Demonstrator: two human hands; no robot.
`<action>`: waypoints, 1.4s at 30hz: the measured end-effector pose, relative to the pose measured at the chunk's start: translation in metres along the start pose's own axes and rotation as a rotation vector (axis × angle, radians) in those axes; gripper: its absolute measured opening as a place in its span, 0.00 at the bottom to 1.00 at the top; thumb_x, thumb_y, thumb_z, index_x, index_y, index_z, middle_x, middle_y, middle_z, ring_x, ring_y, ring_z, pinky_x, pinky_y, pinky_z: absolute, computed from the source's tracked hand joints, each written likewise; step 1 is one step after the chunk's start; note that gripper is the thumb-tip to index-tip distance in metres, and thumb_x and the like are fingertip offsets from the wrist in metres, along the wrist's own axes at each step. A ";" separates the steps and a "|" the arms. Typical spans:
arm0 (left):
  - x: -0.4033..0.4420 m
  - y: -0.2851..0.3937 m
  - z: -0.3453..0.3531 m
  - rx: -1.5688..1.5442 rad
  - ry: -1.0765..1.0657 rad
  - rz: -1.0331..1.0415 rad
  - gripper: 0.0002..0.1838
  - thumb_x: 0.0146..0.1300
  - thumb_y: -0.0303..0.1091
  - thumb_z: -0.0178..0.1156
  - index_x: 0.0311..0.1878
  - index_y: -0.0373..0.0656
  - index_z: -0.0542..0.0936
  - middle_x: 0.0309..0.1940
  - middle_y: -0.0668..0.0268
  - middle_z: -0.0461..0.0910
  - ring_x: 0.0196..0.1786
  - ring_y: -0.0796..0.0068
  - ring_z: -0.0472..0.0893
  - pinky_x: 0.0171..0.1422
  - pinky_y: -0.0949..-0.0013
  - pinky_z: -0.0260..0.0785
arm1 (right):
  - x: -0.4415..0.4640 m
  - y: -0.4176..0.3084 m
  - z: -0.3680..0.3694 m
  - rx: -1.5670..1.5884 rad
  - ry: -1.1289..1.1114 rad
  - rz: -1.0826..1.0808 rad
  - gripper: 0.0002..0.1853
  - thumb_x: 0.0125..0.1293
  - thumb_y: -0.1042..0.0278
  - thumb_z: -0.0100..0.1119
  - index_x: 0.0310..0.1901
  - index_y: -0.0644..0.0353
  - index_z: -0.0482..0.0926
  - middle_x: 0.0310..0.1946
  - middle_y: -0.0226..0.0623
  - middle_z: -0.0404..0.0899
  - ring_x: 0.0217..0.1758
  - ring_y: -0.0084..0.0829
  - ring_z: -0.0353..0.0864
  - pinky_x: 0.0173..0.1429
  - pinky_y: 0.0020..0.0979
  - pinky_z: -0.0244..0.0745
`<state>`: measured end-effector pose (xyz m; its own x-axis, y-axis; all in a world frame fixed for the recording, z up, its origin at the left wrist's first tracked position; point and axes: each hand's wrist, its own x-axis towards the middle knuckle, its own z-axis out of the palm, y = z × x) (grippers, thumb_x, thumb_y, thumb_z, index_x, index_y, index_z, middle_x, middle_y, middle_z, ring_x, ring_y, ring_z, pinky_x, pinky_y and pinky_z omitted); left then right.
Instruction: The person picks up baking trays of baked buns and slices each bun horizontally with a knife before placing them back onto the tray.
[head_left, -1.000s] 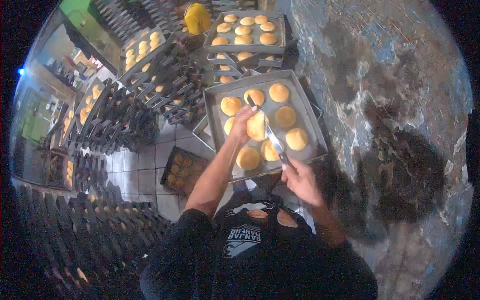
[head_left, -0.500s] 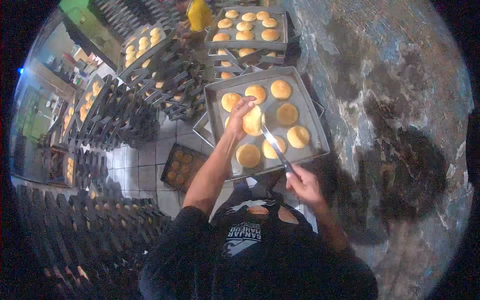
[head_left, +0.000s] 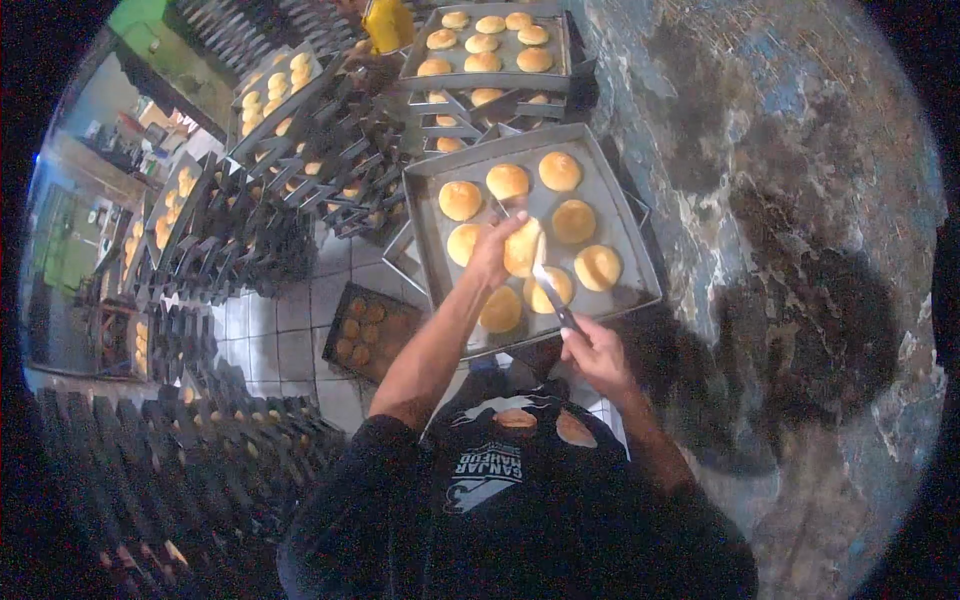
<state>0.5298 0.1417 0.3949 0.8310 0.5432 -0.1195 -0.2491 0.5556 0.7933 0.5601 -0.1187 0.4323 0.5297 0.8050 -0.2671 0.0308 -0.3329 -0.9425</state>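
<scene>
Over the middle of a metal tray (head_left: pixel 625 235), my left hand (head_left: pixel 494 250) grips a golden bun (head_left: pixel 522 250), fingers around its left side. My right hand (head_left: pixel 597 355) is closed on the dark handle of a knife (head_left: pixel 562 312). The blade meets the right side of the held bun, and a thin tip shows past its upper left, so it seems to run through the bun. Several round buns lie spread around my hands, among them one at the tray's upper right (head_left: pixel 560 172) and another at the right (head_left: pixel 597 268).
Behind stands a stack of bun trays (head_left: pixel 485 80). More stacked trays (head_left: pixel 265 115) fill the left side. A dark tray of buns (head_left: pixel 365 333) rests on the tiled floor. A person in yellow (head_left: pixel 388 25) is at the top. A rough wall (head_left: pixel 800 200) rises at the right.
The knife has gone from beside the held bun into its right side, and its tip now shows at the far side. My right hand has moved slightly up and left with it.
</scene>
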 end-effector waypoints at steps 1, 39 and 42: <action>-0.001 -0.013 0.003 -0.046 0.032 -0.040 0.24 0.67 0.34 0.65 0.65 0.44 0.73 0.42 0.64 0.80 0.42 0.70 0.84 0.45 0.65 0.82 | 0.012 -0.007 0.004 -0.004 -0.014 0.030 0.19 0.76 0.65 0.55 0.64 0.62 0.76 0.25 0.29 0.77 0.28 0.22 0.76 0.36 0.30 0.74; 0.042 -0.032 -0.029 1.165 0.253 0.358 0.23 0.67 0.44 0.63 0.57 0.35 0.80 0.48 0.44 0.84 0.52 0.44 0.83 0.57 0.53 0.74 | 0.007 0.034 -0.037 0.501 0.373 0.184 0.09 0.76 0.58 0.57 0.41 0.54 0.79 0.22 0.21 0.73 0.17 0.13 0.64 0.19 0.21 0.56; 0.009 -0.053 -0.014 1.620 -0.081 0.149 0.30 0.60 0.54 0.70 0.52 0.33 0.81 0.45 0.46 0.85 0.49 0.52 0.85 0.54 0.55 0.76 | -0.007 0.043 -0.032 0.481 0.322 0.185 0.11 0.75 0.57 0.57 0.40 0.54 0.77 0.22 0.22 0.73 0.15 0.12 0.63 0.17 0.20 0.55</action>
<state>0.5435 0.1261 0.3437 0.8845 0.4665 -0.0003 0.3857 -0.7309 0.5630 0.5847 -0.1543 0.3995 0.7218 0.5410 -0.4318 -0.4331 -0.1336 -0.8914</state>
